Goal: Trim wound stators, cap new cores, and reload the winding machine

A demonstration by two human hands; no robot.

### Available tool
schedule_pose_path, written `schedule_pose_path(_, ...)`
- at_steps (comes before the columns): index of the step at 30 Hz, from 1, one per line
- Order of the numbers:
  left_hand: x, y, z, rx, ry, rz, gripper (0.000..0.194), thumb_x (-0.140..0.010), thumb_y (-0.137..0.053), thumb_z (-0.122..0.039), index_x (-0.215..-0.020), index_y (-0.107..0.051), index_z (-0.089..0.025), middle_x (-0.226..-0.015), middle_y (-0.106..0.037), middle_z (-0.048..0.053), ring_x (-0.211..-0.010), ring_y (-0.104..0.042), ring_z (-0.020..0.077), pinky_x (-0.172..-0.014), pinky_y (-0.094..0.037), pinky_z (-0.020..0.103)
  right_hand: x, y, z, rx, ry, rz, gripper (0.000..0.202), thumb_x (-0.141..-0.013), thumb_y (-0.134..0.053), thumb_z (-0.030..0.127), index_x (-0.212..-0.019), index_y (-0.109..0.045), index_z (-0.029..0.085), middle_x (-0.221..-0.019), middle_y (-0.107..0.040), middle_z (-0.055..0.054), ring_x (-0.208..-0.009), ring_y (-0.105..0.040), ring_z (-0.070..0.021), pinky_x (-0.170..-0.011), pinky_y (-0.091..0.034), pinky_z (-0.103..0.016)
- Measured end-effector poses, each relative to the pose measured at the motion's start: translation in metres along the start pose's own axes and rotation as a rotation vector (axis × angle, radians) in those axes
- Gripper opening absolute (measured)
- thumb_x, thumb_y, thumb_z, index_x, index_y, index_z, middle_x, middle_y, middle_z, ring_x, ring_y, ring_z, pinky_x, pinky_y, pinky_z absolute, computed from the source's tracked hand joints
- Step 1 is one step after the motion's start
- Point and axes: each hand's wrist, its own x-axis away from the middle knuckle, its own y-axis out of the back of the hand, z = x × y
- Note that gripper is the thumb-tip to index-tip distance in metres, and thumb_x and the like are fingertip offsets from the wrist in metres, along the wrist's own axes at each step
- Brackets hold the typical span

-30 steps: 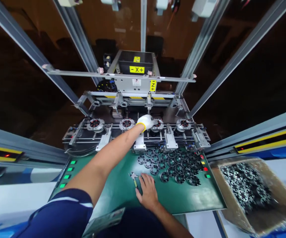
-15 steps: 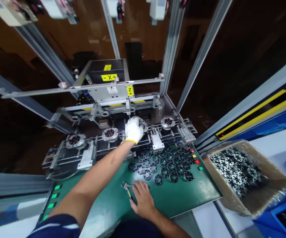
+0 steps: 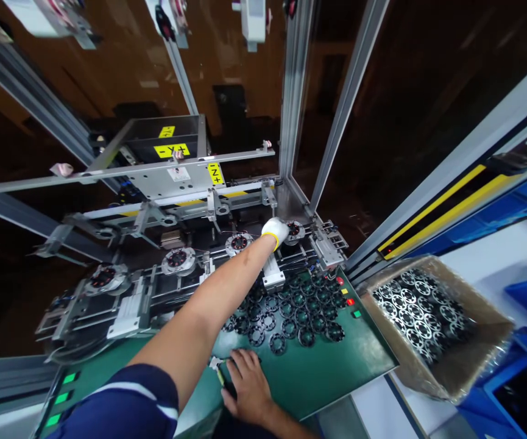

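Note:
My left hand (image 3: 275,231), in a white glove with a yellow cuff, reaches across the machine to the rightmost round holder (image 3: 294,230). Its fingers look curled, but their tips and anything in them are hidden. A thin line like wire runs toward this hand from the left. Three similar holders sit further left, among them one round holder (image 3: 179,261) with a dark ring part in it. My bare right hand (image 3: 250,384) lies palm down on the green bench (image 3: 331,378), fingers apart. Beside its thumb is a pair of cutters (image 3: 218,367), partly covered by the hand.
Several black slotted rings (image 3: 306,337) lie on the bench. To the right stands a lined cardboard box (image 3: 482,341) of silvery rings. Lit green buttons (image 3: 63,398) line the bench's left edge. Metal posts (image 3: 293,91) and a rail (image 3: 236,157) frame the machine.
My left hand has moved right, from the third holder to the rightmost one. My right hand stays flat by the cutters. The camera view has shifted a little to the right.

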Motion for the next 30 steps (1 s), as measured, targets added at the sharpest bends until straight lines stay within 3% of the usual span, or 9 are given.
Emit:
schedule_pose_path(4, 0.022, -0.005, -0.009, 0.112, -0.041, -0.053, 0.035, -0.098, -0.062, -0.038, -0.125, -0.062, -0.016, -0.122, -0.066, 0.01, -0.103, -0.067, 0.0217, -0.088, -0.06, 0.043, -0.001, 0.001, 0.0, 0.0, 0.007, 0.016, 0.057, -0.093, -0.059, 0.051, -0.137, -0.056, 0.016, -0.143, -0.06, -0.016, -0.134, -0.052, -0.0315, -0.116, -0.041, -0.051)
schedule_pose_path(8, 0.091, 0.003, -0.002, 0.119, -0.23, -0.056, 0.036, -0.098, -0.06, -0.031, -0.131, -0.059, -0.018, -0.138, -0.061, 0.012, -0.125, -0.06, 0.0254, -0.107, -0.05, 0.047, 0.0, 0.006, -0.004, 0.04, 0.019, 0.009, 0.057, -0.092, -0.057, 0.054, -0.135, -0.058, 0.016, -0.143, -0.059, -0.016, -0.132, -0.053, -0.0314, -0.116, -0.04, -0.051)
schedule_pose_path(10, 0.135, 0.013, 0.014, 0.096, -0.386, 0.05, 0.041, -0.092, -0.066, -0.029, -0.132, -0.061, -0.024, -0.14, -0.063, 0.006, -0.129, -0.058, 0.0223, -0.111, -0.047, 0.037, 0.002, 0.008, -0.006, 0.067, 0.049, 0.007, 0.062, -0.087, -0.061, 0.057, -0.135, -0.059, 0.017, -0.145, -0.058, -0.017, -0.132, -0.054, -0.0332, -0.115, -0.041, -0.052)
schedule_pose_path(14, 0.206, 0.046, 0.076, -0.018, -0.549, 0.288, 0.034, -0.088, -0.069, -0.044, -0.121, -0.071, -0.035, -0.112, -0.078, -0.006, -0.101, -0.072, 0.0148, -0.085, -0.054, 0.02, 0.009, 0.01, -0.01, 0.127, 0.115, 0.001, 0.065, -0.085, -0.063, 0.043, -0.143, -0.051, 0.016, -0.147, -0.056, -0.019, -0.135, -0.052, -0.037, -0.112, -0.042, -0.057)
schedule_pose_path(16, 0.228, 0.076, 0.118, -0.106, -0.461, 0.248, 0.026, -0.093, -0.061, -0.044, -0.111, -0.076, -0.033, -0.105, -0.079, -0.006, -0.094, -0.074, 0.0141, -0.08, -0.053, 0.02, 0.012, 0.011, -0.012, 0.156, 0.131, -0.015, 0.065, -0.089, -0.057, 0.03, -0.15, -0.042, 0.014, -0.148, -0.054, -0.02, -0.136, -0.051, -0.037, -0.11, -0.042, -0.057)
schedule_pose_path(20, 0.258, 0.16, 0.205, -0.343, -0.046, -0.049, 0.043, -0.099, -0.044, -0.047, -0.103, -0.077, -0.02, -0.098, -0.078, 0.01, -0.098, -0.072, 0.0274, -0.085, -0.052, 0.035, 0.011, 0.012, -0.016, 0.203, 0.168, -0.059, 0.067, -0.096, -0.051, 0.028, -0.158, -0.028, 0.016, -0.146, -0.055, -0.021, -0.133, -0.053, -0.0371, -0.106, -0.043, -0.057)
schedule_pose_path(24, 0.263, 0.233, 0.273, -0.543, 0.232, -0.198, 0.054, -0.086, -0.067, -0.049, -0.123, -0.067, -0.009, -0.124, -0.067, 0.024, -0.123, -0.058, 0.0423, -0.101, -0.044, 0.053, 0.008, 0.014, -0.019, 0.248, 0.217, -0.077, 0.062, -0.099, -0.049, 0.036, -0.156, -0.032, 0.018, -0.144, -0.056, -0.021, -0.128, -0.055, -0.0384, -0.101, -0.046, -0.057)
schedule_pose_path(27, 0.248, 0.255, 0.303, -0.597, 0.26, -0.11, 0.06, -0.079, -0.077, -0.049, -0.126, -0.064, -0.014, -0.142, -0.057, 0.018, -0.133, -0.05, 0.038, -0.108, -0.042, 0.055, 0.007, 0.016, -0.018, 0.285, 0.242, -0.088, 0.058, -0.1, -0.047, 0.035, -0.154, -0.035, 0.019, -0.141, -0.057, -0.021, -0.126, -0.056, -0.0384, -0.098, -0.047, -0.057)
schedule_pose_path(30, 0.227, 0.255, 0.315, -0.601, 0.271, -0.025, 0.048, -0.09, -0.068, -0.048, -0.126, -0.063, -0.017, -0.144, -0.055, 0.013, -0.131, -0.053, 0.0311, -0.108, -0.044, 0.054, 0.006, 0.018, -0.014, 0.314, 0.256, -0.098, 0.057, -0.1, -0.046, 0.035, -0.153, -0.036, 0.019, -0.139, -0.058, -0.021, -0.124, -0.056, -0.0375, -0.098, -0.046, -0.056)
